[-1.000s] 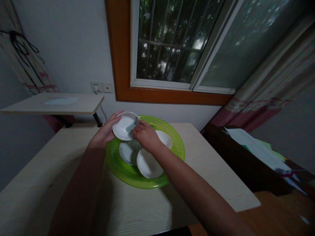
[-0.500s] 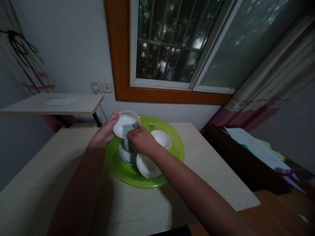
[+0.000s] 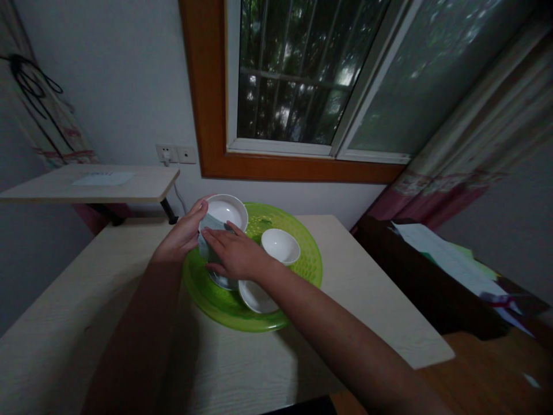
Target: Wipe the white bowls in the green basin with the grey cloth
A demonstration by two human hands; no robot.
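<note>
My left hand (image 3: 192, 226) grips a white bowl (image 3: 230, 208) by its left rim, thumb on top, tilted above a green round tray (image 3: 309, 239). With a grey cloth (image 3: 206, 248) under its fingers, my right hand (image 3: 237, 252) presses against the bowl's near side. Beneath my right hand a second white dish (image 3: 223, 282) is mostly hidden. A small white bowl (image 3: 280, 245) stands on the tray right of my right hand. Another white dish (image 3: 258, 298) lies at the tray's near side, partly covered by my forearm.
The tray rests on a pale wooden table (image 3: 345, 276). A raised wooden shelf (image 3: 142, 189) with a paper on it stands at the left. Behind is a window (image 3: 298, 80) with a brown frame. Papers (image 3: 449, 259) lie on a dark surface at the right.
My right hand has slid the cloth left and toward me, from the inside of the bowl to its near left rim. The left hand keeps its hold on the bowl.
</note>
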